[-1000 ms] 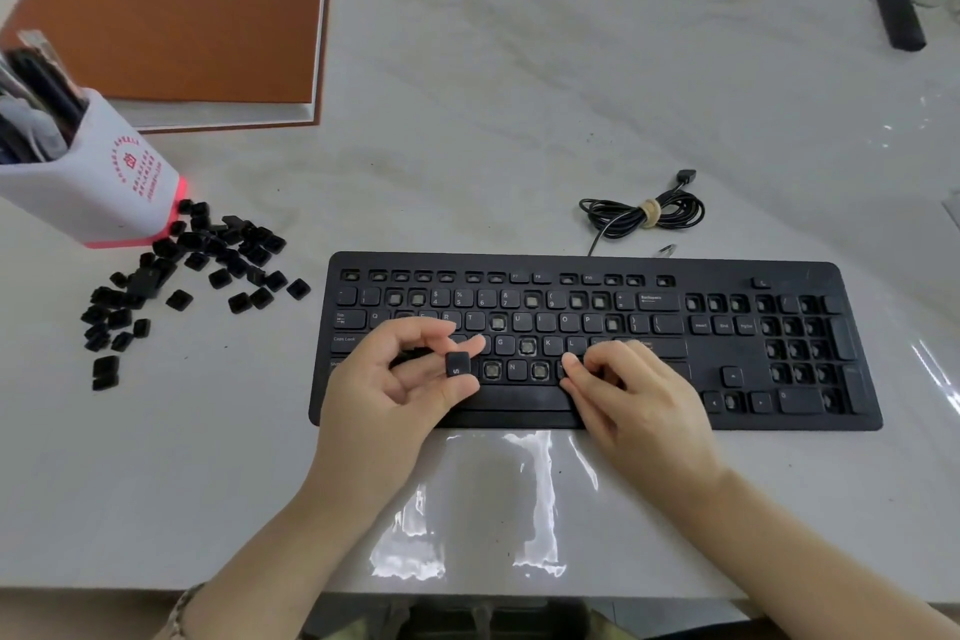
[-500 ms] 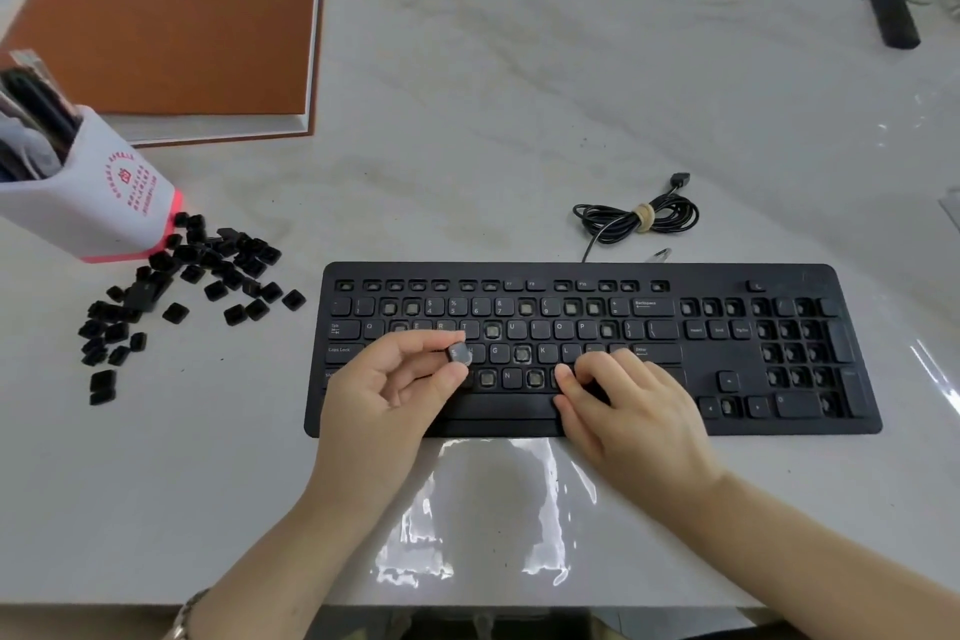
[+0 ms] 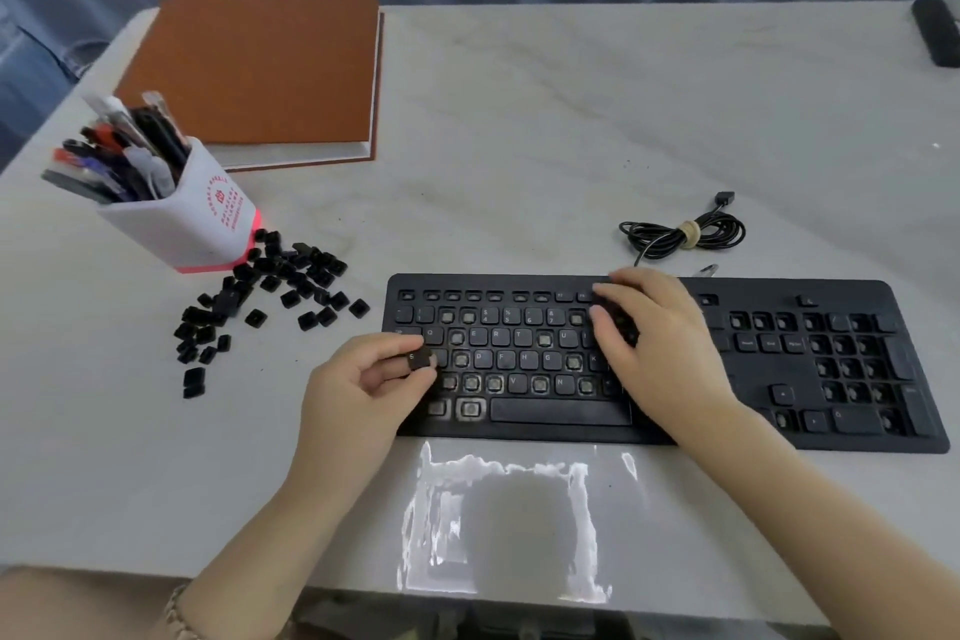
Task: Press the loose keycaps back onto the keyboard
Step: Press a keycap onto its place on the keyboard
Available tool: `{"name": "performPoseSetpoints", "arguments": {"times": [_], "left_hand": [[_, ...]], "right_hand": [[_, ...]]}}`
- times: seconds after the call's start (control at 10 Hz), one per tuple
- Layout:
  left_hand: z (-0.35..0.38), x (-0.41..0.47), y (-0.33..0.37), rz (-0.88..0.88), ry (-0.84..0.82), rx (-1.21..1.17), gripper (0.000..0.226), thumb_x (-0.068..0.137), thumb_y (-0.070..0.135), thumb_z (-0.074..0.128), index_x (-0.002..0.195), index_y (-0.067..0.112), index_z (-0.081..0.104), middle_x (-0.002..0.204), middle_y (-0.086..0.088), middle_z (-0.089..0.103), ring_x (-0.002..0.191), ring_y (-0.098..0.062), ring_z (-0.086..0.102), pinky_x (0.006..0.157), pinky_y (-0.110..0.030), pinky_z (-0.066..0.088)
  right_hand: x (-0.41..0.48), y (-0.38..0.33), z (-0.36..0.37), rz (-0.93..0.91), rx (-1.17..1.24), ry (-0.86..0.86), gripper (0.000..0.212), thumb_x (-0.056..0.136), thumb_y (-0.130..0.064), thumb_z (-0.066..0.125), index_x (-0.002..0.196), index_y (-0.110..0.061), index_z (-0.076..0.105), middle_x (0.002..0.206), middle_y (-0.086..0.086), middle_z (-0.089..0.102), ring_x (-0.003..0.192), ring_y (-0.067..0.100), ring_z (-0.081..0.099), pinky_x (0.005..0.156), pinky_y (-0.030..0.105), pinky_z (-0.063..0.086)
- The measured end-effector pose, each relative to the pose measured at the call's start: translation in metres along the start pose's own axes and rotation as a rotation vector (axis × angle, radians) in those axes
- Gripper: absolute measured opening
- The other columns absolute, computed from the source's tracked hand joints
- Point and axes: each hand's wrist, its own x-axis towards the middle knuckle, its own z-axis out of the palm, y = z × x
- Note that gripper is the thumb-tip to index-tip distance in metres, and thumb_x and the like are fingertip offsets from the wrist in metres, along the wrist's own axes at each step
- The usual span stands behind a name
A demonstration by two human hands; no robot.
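While the left hand pinched a keycap above the keyboard and the right hand rested open on it, the next move seemed aligning, then pressing.

The keyboard keys read Q, E, R, T, U, D, F, H, G, V, N. The pinched keycap reads S. The red print on the pen cup is illegible.

The keyboard is laid on the table. To its left, loose keycaps are scattered before the pen holder; the coiled cable is placed behind it.
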Motion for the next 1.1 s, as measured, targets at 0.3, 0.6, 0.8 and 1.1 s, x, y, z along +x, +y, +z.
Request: {"name": "performPoseSetpoints", "arguments": {"times": [0.3,0.6,0.8,1.1], "left_hand": [[0.003,0.016,-0.003,0.305,-0.088,0.361,0.029,0.077,0.001,0.072,0.088,0.028,0.069,0.095,0.023,0.059,0.095,0.009,0.053,0.081,-0.001,0.037],[0.011,0.031,-0.016,0.395,-0.164,0.545,0.021,0.070,0.003,0.079,0.088,0.014,0.075,0.086,0.021,0.056,0.090,0.005,0.043,0.088,0.004,0.022],[0.012,0.039,-0.009,0.220,-0.183,0.513,0.024,0.070,0.011,0.081,0.080,0.029,0.070,0.085,0.017,0.054,0.095,-0.008,0.037,0.078,0.004,0.022],[0.013,0.045,-0.001,0.136,-0.267,0.575,0.022,0.070,0.015,0.081,0.077,0.032,0.068,0.089,0.019,0.053,0.105,-0.014,0.044,0.080,-0.018,0.027]], "right_hand": [[0.007,0.001,0.020,0.010,-0.101,-0.024,0.045,0.087,-0.035,0.040,0.112,-0.005,0.064,0.106,0.009,0.064,0.100,0.031,0.057,0.095,0.031,0.029],[0.007,0.000,0.022,-0.005,-0.135,0.004,0.043,0.087,-0.034,0.041,0.111,-0.007,0.064,0.105,0.008,0.064,0.100,0.029,0.056,0.096,0.032,0.029],[0.007,0.000,0.024,0.004,-0.164,0.018,0.042,0.086,-0.034,0.041,0.110,-0.009,0.064,0.104,0.007,0.064,0.100,0.027,0.055,0.096,0.031,0.028],[0.006,0.001,0.026,-0.001,-0.176,0.036,0.041,0.086,-0.034,0.042,0.110,-0.009,0.064,0.104,0.006,0.064,0.101,0.023,0.051,0.097,0.031,0.027]]}}
